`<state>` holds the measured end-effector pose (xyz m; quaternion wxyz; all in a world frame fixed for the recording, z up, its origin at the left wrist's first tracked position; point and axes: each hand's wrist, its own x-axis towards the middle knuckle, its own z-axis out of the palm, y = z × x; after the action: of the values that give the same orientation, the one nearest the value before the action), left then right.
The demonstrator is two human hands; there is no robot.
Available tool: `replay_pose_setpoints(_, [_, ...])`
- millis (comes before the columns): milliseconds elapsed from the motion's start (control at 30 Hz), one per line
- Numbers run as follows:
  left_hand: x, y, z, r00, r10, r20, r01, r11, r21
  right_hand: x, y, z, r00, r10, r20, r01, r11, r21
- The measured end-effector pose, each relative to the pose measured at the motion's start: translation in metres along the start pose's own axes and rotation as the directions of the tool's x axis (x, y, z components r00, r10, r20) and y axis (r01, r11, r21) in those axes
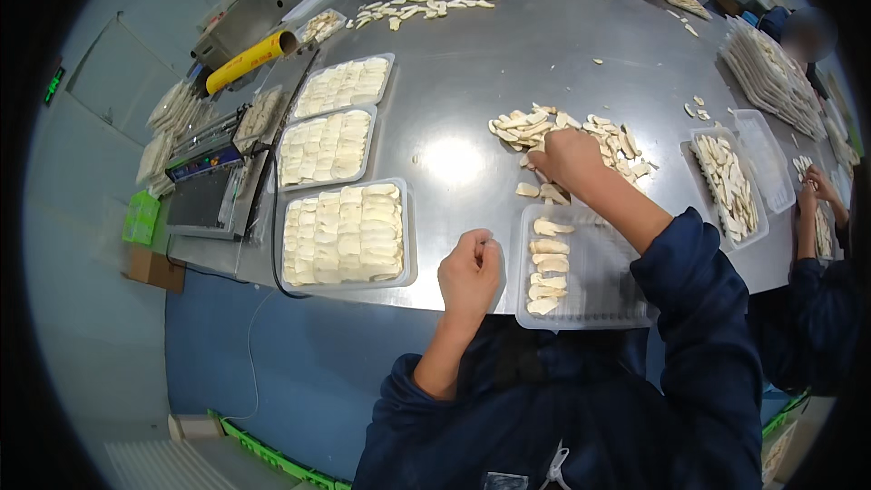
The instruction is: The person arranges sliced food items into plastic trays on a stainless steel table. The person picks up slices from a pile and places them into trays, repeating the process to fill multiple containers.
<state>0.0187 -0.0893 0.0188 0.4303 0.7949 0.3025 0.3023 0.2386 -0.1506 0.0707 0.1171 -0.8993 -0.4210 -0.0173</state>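
My right hand [575, 160] reaches down into a loose pile of sliced pale mushrooms [524, 128]; its fingertips are hidden, so whether it grips a slice cannot be seen. Below it, a clear plastic tray [605, 286] lies at the table's near edge. One column of mushroom slices [548, 263] runs along the tray's left side. To the left of this tray, my left hand [469, 275] hovers by the table edge with its fingers curled in, and nothing shows in it. Two slices [527, 189] lie just beyond the tray's far edge.
Three trays of neatly layered slices [343, 235] line the left of the steel table [449, 82]. Beyond them are a scale [204, 197], a black cable and a yellow tube [248, 62]. A slice-filled tray [728, 184] and stacked trays [772, 78] stand right. Co-workers handle slices around the table.
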Motion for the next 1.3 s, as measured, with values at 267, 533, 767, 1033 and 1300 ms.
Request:
replay_pose_setpoints(267, [0.001, 0.004, 0.002, 0.983, -0.039, 0.177, 0.090, 0.953, -0.289, -0.028, 0.015, -0.025, 0.972, 0.191, 0.137, -0.235, 0.810, 0.537])
replay_pose_setpoints(533, [-0.002, 0.065, 0.003, 0.787, -0.029, 0.617, 0.425, 0.751, -0.506, -0.137, -0.013, -0.054, 0.942, 0.031, 0.334, -0.329, 0.278, 0.902])
replay_pose_setpoints(767, [0.011, 0.070, 0.005, 0.559, -0.030, 0.829, 0.466, 0.838, -0.284, -0.157, 0.026, -0.058, 0.894, -0.383, -0.232, 0.444, 0.823, 0.355])
replay_pose_setpoints(1033, [0.016, 0.042, 0.019, 0.929, -0.070, 0.364, 0.210, 0.908, -0.362, -0.133, 0.048, -0.044, 0.886, -0.408, -0.220, 0.431, 0.900, 0.069])
replay_pose_setpoints(1300, [0.014, -0.006, 0.018, 0.994, -0.053, 0.096, 0.077, 0.961, -0.266, -0.101, 0.096, -0.039, 0.968, 0.006, -0.250, 0.038, 0.985, 0.169])
